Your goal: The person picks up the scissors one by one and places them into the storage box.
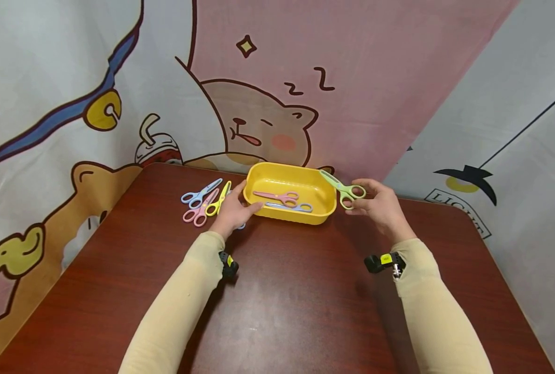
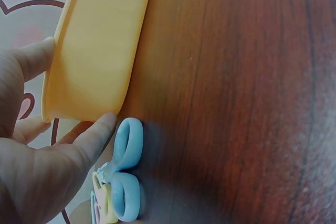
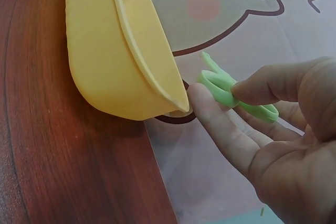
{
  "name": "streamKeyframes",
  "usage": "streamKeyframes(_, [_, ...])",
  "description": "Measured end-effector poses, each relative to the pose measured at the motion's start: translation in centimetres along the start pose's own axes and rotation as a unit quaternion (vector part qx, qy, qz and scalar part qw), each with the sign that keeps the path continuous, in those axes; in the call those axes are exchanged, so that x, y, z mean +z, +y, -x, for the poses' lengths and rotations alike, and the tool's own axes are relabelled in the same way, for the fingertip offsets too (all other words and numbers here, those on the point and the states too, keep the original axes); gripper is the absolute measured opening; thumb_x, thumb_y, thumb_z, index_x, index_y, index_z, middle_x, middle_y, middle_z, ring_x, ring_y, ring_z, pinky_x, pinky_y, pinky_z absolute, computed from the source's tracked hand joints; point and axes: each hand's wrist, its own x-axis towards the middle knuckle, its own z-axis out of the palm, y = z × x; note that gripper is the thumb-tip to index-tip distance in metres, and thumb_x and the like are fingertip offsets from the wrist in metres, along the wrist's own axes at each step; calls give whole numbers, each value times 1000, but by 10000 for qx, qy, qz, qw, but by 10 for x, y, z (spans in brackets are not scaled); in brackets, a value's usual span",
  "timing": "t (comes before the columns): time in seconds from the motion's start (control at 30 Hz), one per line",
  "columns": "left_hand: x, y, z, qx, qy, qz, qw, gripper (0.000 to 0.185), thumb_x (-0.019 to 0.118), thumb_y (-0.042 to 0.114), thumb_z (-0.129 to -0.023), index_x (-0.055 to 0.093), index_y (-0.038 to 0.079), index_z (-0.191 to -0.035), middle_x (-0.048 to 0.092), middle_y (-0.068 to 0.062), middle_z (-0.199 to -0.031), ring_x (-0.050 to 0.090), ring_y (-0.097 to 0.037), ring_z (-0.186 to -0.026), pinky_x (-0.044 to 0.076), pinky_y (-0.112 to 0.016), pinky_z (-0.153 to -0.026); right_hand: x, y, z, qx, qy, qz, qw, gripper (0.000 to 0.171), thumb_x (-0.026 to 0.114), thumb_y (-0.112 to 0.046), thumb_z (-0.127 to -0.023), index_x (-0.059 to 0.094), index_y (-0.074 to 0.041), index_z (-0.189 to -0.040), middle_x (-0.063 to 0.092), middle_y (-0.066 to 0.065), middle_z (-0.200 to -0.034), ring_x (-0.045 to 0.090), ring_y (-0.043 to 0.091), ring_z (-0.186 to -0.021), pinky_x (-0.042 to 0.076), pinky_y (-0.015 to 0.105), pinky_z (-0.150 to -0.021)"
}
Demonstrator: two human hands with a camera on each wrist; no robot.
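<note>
A yellow plastic tray (image 1: 312, 215) stands near the table's back edge. Inside it lie pink scissors (image 1: 282, 197) and, nearer its front wall, blue scissors (image 1: 288, 206). My left hand (image 1: 234, 210) holds the tray's left end, thumb and fingers spread around the corner, as the left wrist view also shows. Beyond the tray's right end, my right hand (image 1: 375, 202) pinches green scissors (image 1: 347, 192) by the handle loops. Their blades point left, over the tray's right back corner. In the right wrist view the thumb presses on the green handle (image 3: 218, 90).
Left of the tray, light-blue scissors (image 1: 202, 193), pink scissors (image 1: 200, 212) and yellow scissors (image 1: 216, 204) lie close together on the brown table (image 1: 296, 306). Another blue pair (image 2: 128, 142) lies partly hidden by my left hand. A cartoon-printed cloth (image 1: 375, 78) hangs behind the table.
</note>
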Motion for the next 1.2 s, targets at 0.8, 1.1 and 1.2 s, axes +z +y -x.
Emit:
streamKeyframes(0.8, [5,3,0,38,8,-72,10000,88,75,33,-96,25,15,-165,35,-16,-165,50,-34,-138,42,-46,-117,8,-9,-17,-10,-224,149,9996,54,62,15,-93,47,6,-145,51,26,-127,74,17,-84,63,41,-81])
streamKeyframes(1.1, [3,2,0,-56,54,32,10000,89,76,33,-95,25,15,-165,34,-15,-165,51,-34,-138,42,-46,-116,14,-7,-27,51,-264,336,9991,52,62,13,-94,51,2,-144,54,24,-127,74,20,-87,64,40,-80])
streamKeyframes(1.2, [2,2,0,-61,48,68,9999,88,76,31,-95,25,14,-165,32,-15,-166,50,-34,-139,42,-46,-116,16,-7,-31,40,-321,412,9986,55,63,15,-93,50,4,-146,54,25,-130,74,24,-89,63,42,-82])
